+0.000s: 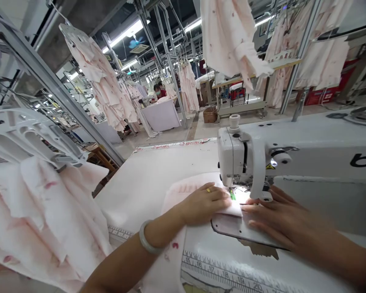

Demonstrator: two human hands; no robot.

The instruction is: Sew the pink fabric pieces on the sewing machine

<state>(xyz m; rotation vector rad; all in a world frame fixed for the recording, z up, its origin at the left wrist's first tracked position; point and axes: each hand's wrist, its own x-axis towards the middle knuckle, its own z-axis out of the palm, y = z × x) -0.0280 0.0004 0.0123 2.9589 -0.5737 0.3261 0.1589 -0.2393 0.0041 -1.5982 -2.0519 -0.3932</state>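
Observation:
My left hand (205,202) lies flat, fingers together, pressing a pale pink fabric piece (183,191) onto the table just left of the needle of a white sewing machine (293,152). A ring is on one finger and a pale bangle on the wrist. My right hand (280,221) lies flat with fingers stretched toward the needle, resting on the machine's metal plate (232,228) and touching the fabric's edge under the presser foot.
A heap of pink printed fabric (42,219) sits on a white plastic rack at the left. Rulers (219,272) are marked along the table's near edge. Pink garments (232,36) hang overhead. A person works at a far table (160,114).

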